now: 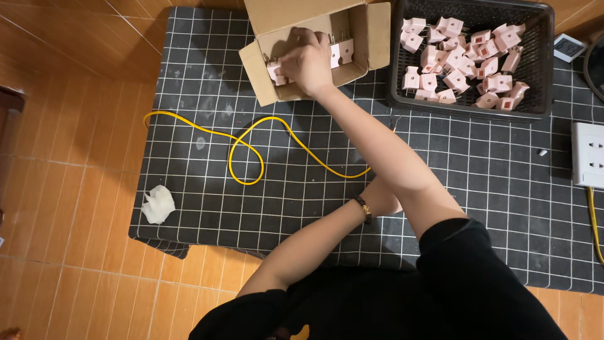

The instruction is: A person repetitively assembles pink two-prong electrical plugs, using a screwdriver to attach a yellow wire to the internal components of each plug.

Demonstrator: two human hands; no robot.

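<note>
Right hand: the right hand (307, 63) reaches across into the cardboard box (377, 28), its grip closed around a pink plug (275, 73) at the box's left inner side.
Left hand: the left hand (384, 200) lies low on the mat, mostly hidden under the right forearm; a dark wristband (363, 209) shows, but I cannot tell how its grip stands.
Box: small, brown, flaps open, standing at the top edge of the mat just left of the basket; a few more pink plugs (341, 53) lie inside it, beside the hand.
Basket: a black plastic basket (535, 107) at the top right holds a loose heap of pink plugs (462, 63), metal pins pointing all ways.
Progress: judging by the piles, only a few plugs are in the box while the bulk sits in the basket, so most of the work looks yet to be done.
Surface: a black mat with a white grid (251, 214) spread over the orange tiled floor (69, 157).
Cable: a yellow cable (251, 157) loops across the mat between box and arms.
Other items: a crumpled white tissue (156, 204) at the mat's left edge; a white wall-type socket block (588, 154) at the right edge; a small white device with a screen (569, 47) beyond the basket.
Labels: none readable on box or basket.
</note>
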